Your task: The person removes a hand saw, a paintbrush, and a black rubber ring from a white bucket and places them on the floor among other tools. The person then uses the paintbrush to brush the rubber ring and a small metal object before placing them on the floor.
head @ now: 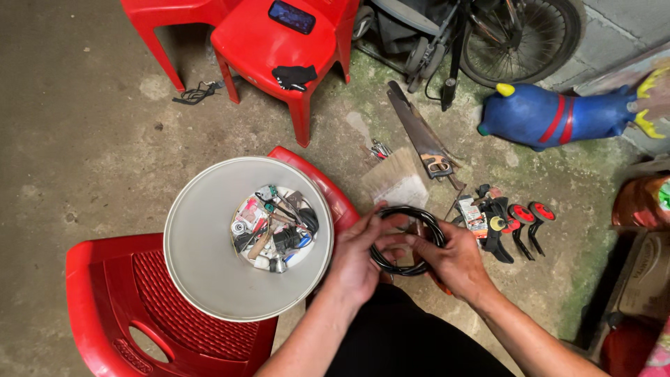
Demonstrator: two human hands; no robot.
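Both hands hold a coil of black cable [430, 225] just above the concrete floor, in front of my lap. My left hand [357, 258] grips the coil's left side, fingers curled around the strands. My right hand [455, 260] pinches the lower right part of the same coil. To the left, a large white bucket [202, 258] sits on a red plastic chair [112, 293]; its bottom holds several small tools and parts.
A hand saw [419, 132] and a wide paintbrush [391, 174] lie on the floor beyond the coil. Small red training wheels [527, 216] sit to the right. A red stool [279, 49] with a phone, a bicycle [488, 35] and a blue toy animal [551, 115] stand farther back.
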